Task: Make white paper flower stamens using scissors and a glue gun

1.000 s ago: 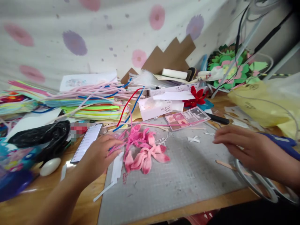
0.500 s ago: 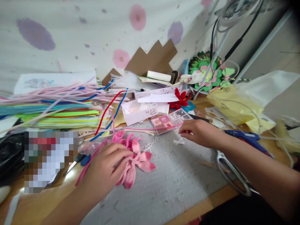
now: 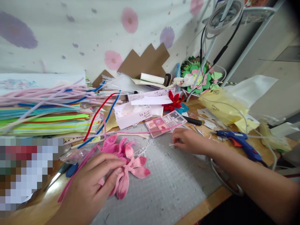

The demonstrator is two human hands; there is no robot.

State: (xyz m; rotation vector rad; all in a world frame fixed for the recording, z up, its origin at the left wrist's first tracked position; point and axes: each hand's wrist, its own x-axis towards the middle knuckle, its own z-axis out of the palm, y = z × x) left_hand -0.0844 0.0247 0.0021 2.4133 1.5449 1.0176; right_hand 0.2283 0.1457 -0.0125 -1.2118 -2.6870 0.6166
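My left hand [image 3: 93, 179] pinches a light pink fuzzy flower [image 3: 134, 168] between thumb and fingers. Its petals, tipped in darker pink, spread just above the grey cutting mat [image 3: 164, 184]. Deeper pink fuzzy petals [image 3: 112, 146] lie right behind that hand. My right hand [image 3: 186, 140] is low over the mat, fingertips closed on a small bundle of white flower stamens [image 3: 171, 145], mostly covered by the fingers. Loose white stamens [image 3: 142, 150] are scattered between the flower and the right hand.
Several coloured pipe cleaners [image 3: 44, 115] are piled at the left. A pink and grey palette [image 3: 165, 123] lies behind the mat near a red flower [image 3: 173, 101]. At the right are a blue glue gun [image 3: 241, 142] and scissors [image 3: 226, 178], partly under my forearm.
My right hand has lowered onto the white stamen bundle and closed its fingertips there. The left hand keeps its hold on the pink flower. The camera view has shifted to the right.
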